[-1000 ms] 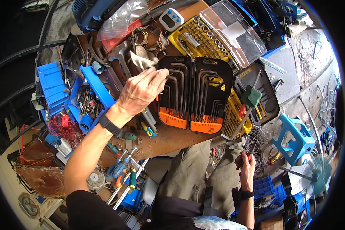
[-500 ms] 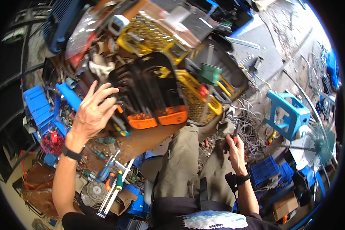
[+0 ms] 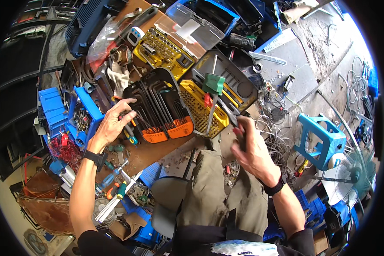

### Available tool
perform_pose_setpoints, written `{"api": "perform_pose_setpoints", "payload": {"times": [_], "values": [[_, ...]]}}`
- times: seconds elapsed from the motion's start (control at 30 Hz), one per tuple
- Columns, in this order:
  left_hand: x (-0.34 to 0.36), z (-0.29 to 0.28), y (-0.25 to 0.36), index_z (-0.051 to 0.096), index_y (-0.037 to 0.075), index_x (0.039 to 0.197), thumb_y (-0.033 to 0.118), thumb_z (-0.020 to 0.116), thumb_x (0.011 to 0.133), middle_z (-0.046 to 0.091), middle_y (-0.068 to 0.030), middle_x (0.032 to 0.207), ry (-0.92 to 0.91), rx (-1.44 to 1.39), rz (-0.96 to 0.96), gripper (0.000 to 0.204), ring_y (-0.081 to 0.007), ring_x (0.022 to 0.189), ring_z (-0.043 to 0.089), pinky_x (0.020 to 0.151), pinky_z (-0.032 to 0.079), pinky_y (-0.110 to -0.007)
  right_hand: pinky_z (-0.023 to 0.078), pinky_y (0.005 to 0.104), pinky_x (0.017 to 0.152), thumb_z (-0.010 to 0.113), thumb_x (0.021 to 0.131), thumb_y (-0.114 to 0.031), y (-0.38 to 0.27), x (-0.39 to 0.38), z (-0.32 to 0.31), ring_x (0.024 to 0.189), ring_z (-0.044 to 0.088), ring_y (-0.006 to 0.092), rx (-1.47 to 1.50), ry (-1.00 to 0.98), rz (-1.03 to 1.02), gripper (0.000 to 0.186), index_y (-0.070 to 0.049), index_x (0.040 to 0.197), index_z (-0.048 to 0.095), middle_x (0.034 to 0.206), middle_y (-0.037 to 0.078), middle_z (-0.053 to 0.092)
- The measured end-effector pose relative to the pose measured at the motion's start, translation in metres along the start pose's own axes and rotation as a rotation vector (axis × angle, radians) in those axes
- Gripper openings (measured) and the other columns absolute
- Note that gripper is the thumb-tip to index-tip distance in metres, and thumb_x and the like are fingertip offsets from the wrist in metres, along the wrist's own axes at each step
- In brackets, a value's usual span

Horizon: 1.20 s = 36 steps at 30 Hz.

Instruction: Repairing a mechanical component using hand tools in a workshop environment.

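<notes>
My right hand point(image 3: 257, 154) is closed around a red-handled tool point(image 3: 239, 131), whose dark narrow end points toward the yellow bit set; its exact kind is unclear. My left hand point(image 3: 113, 124) has thumb and forefinger apart, at the left edge of a black and orange hex key case point(image 3: 181, 128). Long dark hex keys point(image 3: 161, 100) lie in the open case. To its right is a yellow bit set point(image 3: 217, 121) in a black case, and across that rests a green-handled clamp point(image 3: 214, 84) with a metal bar.
Another yellow bit set point(image 3: 164, 53) lies farther back beside a clear plastic organizer point(image 3: 196, 32). Screwdrivers point(image 3: 122, 190) and metal bars crowd the left side near a blue bin point(image 3: 89, 109). At right stand a blue stool point(image 3: 322, 138) and a fan point(image 3: 356, 173), with tangled wires nearby.
My right hand has risen from beside my knee toward the bit set, bringing the tool along. The left hand stays beside the hex key case, its fingers more curled. The whole view has shifted slightly.
</notes>
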<state>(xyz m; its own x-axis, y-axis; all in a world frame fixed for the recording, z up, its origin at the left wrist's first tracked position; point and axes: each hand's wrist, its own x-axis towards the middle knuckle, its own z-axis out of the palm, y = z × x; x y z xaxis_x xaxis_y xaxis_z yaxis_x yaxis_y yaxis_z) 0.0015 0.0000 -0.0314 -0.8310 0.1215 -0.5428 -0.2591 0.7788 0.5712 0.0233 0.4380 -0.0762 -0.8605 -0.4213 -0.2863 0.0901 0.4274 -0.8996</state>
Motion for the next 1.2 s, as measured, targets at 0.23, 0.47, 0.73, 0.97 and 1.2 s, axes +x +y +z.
{"api": "perform_pose_setpoints", "payload": {"times": [0.23,0.47,0.73,0.97,1.2], "values": [[0.003,0.012,0.004,0.06,0.001,0.094,0.033,0.082,0.092,0.061,-0.013,0.14,0.132,0.105,0.103,0.039,-0.0342,0.125,0.063,0.103,0.052,-0.045,0.049,0.0495,0.097,0.068,0.08,0.003,-0.041,0.09,0.056,0.107,0.055,0.0434,-0.388,0.122,-0.23,0.066,0.006,0.143,0.047,0.113,0.025,0.053],[0.009,-0.006,0.007,0.06,0.004,0.086,0.034,0.079,0.091,0.067,-0.0046,0.122,0.203,0.326,0.328,0.036,-0.031,0.095,0.069,0.093,0.056,-0.046,0.046,0.0486,0.103,0.07,0.08,0.001,-0.045,0.11,0.077,0.113,0.052,0.0405,-0.519,0.185,-0.204,0.075,0.005,0.151,0.045,0.123,0.023,0.052],[0.005,-0.005,-0.024,0.064,0.008,0.086,0.036,0.076,0.092,0.069,-0.0001,0.101,0.179,0.314,0.467,0.031,-0.0255,0.087,0.069,0.109,0.051,-0.055,0.031,0.0546,0.126,0.093,0.066,-0.026,-0.084,0.107,0.099,0.155,0.033,0.0401,-0.441,-0.167,-0.36,0.104,-0.022,0.159,0.046,0.166,0.022,0.034],[0.0,-0.002,-0.012,0.061,0.013,0.079,0.036,0.08,0.088,0.057,0.0003,0.078,0.224,0.417,0.655,0.032,-0.0211,0.067,0.063,0.092,0.063,-0.045,0.02,0.0541,0.132,0.062,0.092,-0.024,-0.056,0.104,0.139,0.159,0.029,0.038,-0.761,-0.23,-0.37,0.079,-0.023,0.166,0.036,0.173,0.021,0.025],[-0.048,0.002,-0.007,0.06,0.015,0.076,0.028,0.082,0.089,0.055,0.0011,0.076,0.128,0.411,0.687,0.029,-0.0167,0.062,0.061,0.058,0.057,-0.031,0.018,0.0556,0.132,0.064,0.091,-0.025,-0.059,0.101,0.144,0.159,0.028,0.0393,-0.782,-0.217,-0.381,0.08,-0.021,0.166,0.037,0.172,0.023,0.026]]}}
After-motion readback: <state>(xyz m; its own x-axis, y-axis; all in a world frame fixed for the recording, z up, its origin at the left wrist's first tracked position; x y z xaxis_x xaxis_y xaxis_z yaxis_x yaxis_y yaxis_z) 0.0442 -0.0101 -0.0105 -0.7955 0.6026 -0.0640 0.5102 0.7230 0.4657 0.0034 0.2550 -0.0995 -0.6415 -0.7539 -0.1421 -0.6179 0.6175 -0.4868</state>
